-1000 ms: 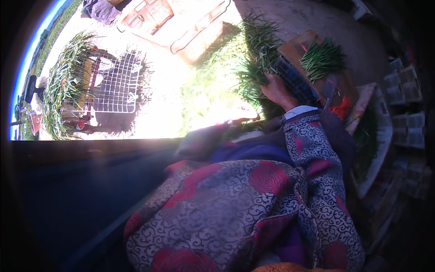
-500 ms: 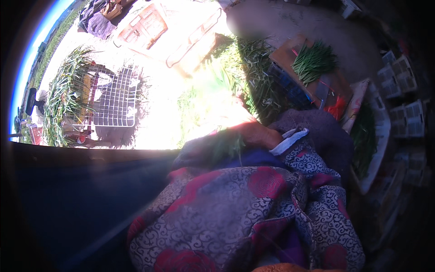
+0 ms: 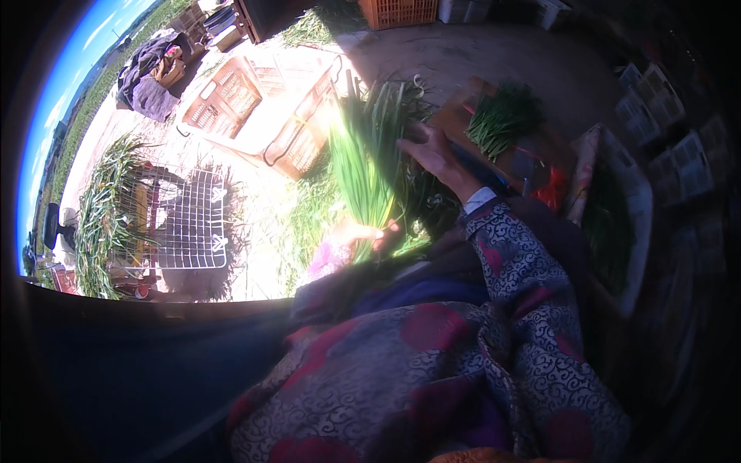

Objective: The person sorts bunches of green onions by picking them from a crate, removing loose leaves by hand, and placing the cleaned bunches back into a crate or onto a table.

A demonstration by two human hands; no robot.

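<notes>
A bunch of long green chives (image 3: 363,166) stands up in front of me, its upper leaves fanned out in bright sun. My left hand (image 3: 359,233), washed out by glare, is closed round the lower end of the stalks. At the bunch's right edge is my right hand (image 3: 441,157), its fingers curled against the leaves; some fingertips are hidden there. Under and behind the bunch lies a heap of loose greens (image 3: 312,247). Beyond my right hand, a trimmed bundle of chives (image 3: 505,116) rests on a brown board (image 3: 455,116).
An orange plastic crate (image 3: 297,143) stands ahead left. Nearer left is a white wire rack (image 3: 193,220) with greens (image 3: 108,208) heaped beside it. Something red (image 3: 549,189) lies on the board's near end. A pale tray (image 3: 637,224) holds greens at right; light crates (image 3: 679,162) lie beyond.
The bunch of chives now stands upright in clear view, with my left hand at its base. My right hand has moved up and away from me to the leaves. The view has shifted.
</notes>
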